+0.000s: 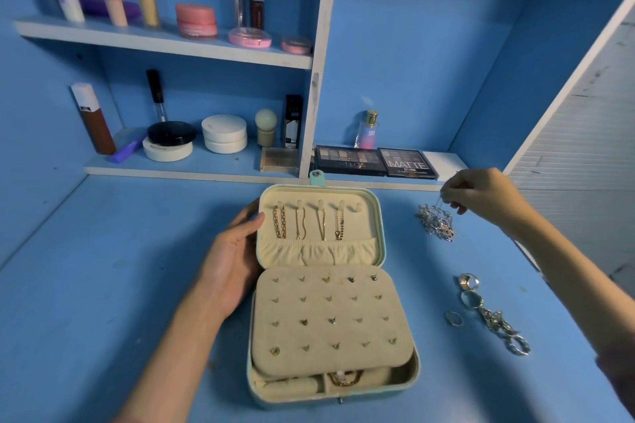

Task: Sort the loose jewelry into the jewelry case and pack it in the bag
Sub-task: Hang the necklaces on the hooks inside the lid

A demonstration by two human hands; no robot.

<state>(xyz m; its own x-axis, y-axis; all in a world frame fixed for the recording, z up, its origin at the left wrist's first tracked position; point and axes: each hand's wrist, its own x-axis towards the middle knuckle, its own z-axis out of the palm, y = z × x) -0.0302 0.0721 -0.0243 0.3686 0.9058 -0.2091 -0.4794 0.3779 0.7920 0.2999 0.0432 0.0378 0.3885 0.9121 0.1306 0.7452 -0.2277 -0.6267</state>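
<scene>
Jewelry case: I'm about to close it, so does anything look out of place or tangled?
Yes. The silver chains pinched by the right hand form a tangled clump, and rings lie loose on the desk right of the jewelry case.

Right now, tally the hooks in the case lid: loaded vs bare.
Hooks carrying a chain: 4
Bare hook: 1
Total hooks in the lid: 5
</scene>
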